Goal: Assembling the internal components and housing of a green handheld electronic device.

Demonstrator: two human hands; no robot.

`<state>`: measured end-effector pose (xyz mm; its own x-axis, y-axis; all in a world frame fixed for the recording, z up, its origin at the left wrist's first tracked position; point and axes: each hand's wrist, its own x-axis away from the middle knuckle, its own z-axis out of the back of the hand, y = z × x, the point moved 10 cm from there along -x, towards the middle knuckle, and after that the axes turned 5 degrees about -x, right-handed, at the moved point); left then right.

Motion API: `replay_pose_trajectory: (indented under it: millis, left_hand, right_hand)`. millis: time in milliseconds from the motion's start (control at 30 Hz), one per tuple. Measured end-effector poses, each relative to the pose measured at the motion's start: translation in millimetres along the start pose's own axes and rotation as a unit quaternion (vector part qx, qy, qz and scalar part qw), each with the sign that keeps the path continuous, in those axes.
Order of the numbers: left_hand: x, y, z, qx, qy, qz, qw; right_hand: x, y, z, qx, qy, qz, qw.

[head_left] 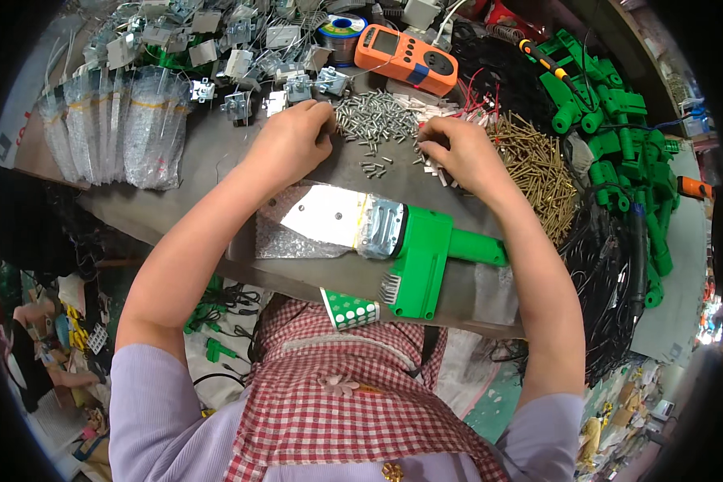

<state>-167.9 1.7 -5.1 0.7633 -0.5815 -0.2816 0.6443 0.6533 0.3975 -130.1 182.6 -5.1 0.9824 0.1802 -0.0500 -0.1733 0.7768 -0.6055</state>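
My left hand (296, 142) is closed, fingers curled, at the left edge of a heap of short silver screws (369, 119). Whatever its fingertips hold is hidden. On the heap's right side my right hand (463, 151) bends thumb and forefinger together, at a few small white pieces (434, 170); anything between them is too small to name. Below both hands lies a green plastic tool body (422, 261) with a handle toward the right. A flat, shiny metal plate (329, 215) extends from its left end, resting on bubble wrap (285, 239).
Long brass-coloured screws (534, 169) are heaped right of my right hand. Behind stand an orange meter (406, 60), a solder spool (343, 36) and metal-and-white parts (237, 64). Bubble-wrap bundles (120, 132) lie left; green housings (618, 112) and black cables (586, 297) crowd the right.
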Motion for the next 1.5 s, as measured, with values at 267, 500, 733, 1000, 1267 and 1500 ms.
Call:
replay_pose_trajectory:
  millis: [267,500,733,1000,1267,1500]
  left_hand:
    - [4,-11,5,0.061,0.005,0.041,0.997]
    - [61,132,26,0.220,-0.057,-0.192,0.955]
    - [110,155,9,0.217,-0.076,-0.251,0.940]
    - [126,167,17,0.130,0.001,-0.356,0.925]
    - [146,158,8,0.064,0.017,-0.380,0.922]
    - [77,138,16,0.126,0.020,-0.262,0.957]
  right_hand:
    - [13,-21,5,0.002,0.018,0.063,0.998]
    - [29,3,22,-0.092,0.072,0.003,0.993]
    - [124,-36,-6,-0.330,-0.107,-0.221,0.911]
    - [172,-59,-24,-0.255,-0.059,-0.176,0.949]
    - [109,-63,27,-0.056,0.034,0.042,0.997]
    - [27,-55,-14,0.209,0.056,0.245,0.945]
